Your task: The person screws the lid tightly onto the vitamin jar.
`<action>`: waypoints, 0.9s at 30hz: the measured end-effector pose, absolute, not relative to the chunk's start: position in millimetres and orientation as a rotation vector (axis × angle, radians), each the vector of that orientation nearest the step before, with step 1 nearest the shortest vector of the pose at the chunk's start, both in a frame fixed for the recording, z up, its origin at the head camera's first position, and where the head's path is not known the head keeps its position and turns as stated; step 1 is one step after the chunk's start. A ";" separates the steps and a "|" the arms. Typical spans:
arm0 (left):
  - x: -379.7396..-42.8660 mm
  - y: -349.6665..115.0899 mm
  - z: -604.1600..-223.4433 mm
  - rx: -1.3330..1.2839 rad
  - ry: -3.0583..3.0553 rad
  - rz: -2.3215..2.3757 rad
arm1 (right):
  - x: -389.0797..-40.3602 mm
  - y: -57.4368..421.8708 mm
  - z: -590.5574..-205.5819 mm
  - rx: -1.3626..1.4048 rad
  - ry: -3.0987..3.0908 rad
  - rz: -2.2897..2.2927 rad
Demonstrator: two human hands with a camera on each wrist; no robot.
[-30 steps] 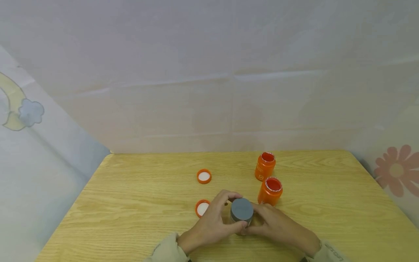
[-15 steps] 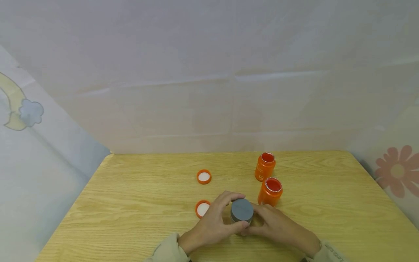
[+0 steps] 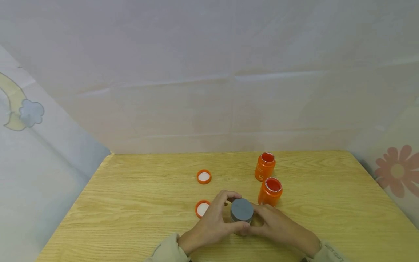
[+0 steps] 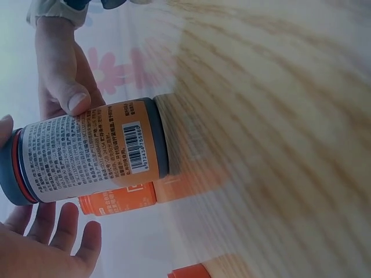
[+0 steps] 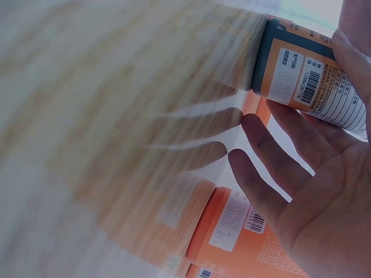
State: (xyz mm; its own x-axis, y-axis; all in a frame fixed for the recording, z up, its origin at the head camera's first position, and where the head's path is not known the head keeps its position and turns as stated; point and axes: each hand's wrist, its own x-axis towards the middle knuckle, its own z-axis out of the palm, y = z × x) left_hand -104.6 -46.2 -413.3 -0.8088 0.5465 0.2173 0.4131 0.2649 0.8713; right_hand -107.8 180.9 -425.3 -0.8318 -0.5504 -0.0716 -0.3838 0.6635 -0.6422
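A dark grey supplement bottle (image 4: pixel 87 147) with an orange and white label stands upright near the table's front. My left hand (image 3: pixel 212 223) grips its grey lid (image 3: pixel 242 209), thumb on the near side and fingers curled round the far side. In the left wrist view a thin red ring shows just below the lid. My right hand (image 3: pixel 278 223) holds the bottle's body from the right, its thumb (image 4: pixel 72 101) against the label. Several of the right hand's other fingers (image 5: pixel 264 153) are spread away from the bottle.
Two uncapped orange bottles, a far one (image 3: pixel 264 169) and a nearer one (image 3: pixel 269 196), stand behind the right hand. Two orange lids, the far lid (image 3: pixel 204 177) and the near lid (image 3: pixel 202 209), lie inside up on the wooden table (image 3: pixel 137 203). A pale cloth (image 3: pixel 183 91) hangs behind.
The left fingers shift slightly round the lid, moving back and then again towards the far side. Bottle, right hand and orange bottles stay in place.
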 end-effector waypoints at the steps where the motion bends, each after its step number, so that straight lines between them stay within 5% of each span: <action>1: -104.7 -46.3 -413.2 0.911 2.391 1.590 | -107.8 180.7 -425.6 -0.759 2.617 -0.933; 27: -106.8 -49.3 -412.8 0.949 2.406 1.552 | -107.8 179.9 -427.1 -0.876 2.629 -0.941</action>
